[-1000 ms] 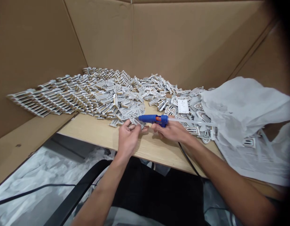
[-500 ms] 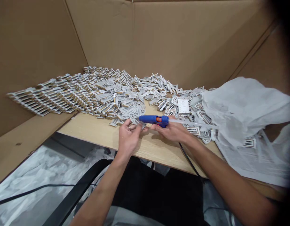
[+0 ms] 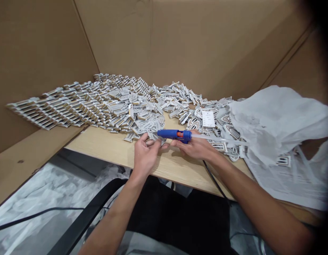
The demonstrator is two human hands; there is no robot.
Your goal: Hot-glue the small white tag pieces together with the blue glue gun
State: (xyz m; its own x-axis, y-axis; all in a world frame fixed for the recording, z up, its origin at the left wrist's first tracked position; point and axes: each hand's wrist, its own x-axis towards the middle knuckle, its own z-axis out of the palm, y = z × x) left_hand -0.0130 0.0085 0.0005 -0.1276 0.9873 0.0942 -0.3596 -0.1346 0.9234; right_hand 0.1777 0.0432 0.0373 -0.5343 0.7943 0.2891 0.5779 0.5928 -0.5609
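My right hand (image 3: 197, 146) is closed round a blue hot glue gun (image 3: 174, 135); its nozzle points left and a clear glue stick (image 3: 219, 139) runs out of its back. Just under the nozzle, my left hand (image 3: 148, 152) pinches a small white cut-out piece (image 3: 163, 141), mostly hidden by the fingers and the gun. A ring sits on one left finger. Right behind the left hand lies a loose heap of similar white frame-like pieces (image 3: 145, 122).
Neat rows of stacked pieces (image 3: 60, 106) cover the left of the wooden table (image 3: 110, 145). More loose pieces, a paper label (image 3: 208, 118) and a white plastic sheet (image 3: 281, 113) lie right. Cardboard walls (image 3: 179, 42) enclose the back. A black cord (image 3: 214, 180) hangs over the front edge.
Both hands and the glue gun keep almost the same place. The whole view has shifted very slightly.
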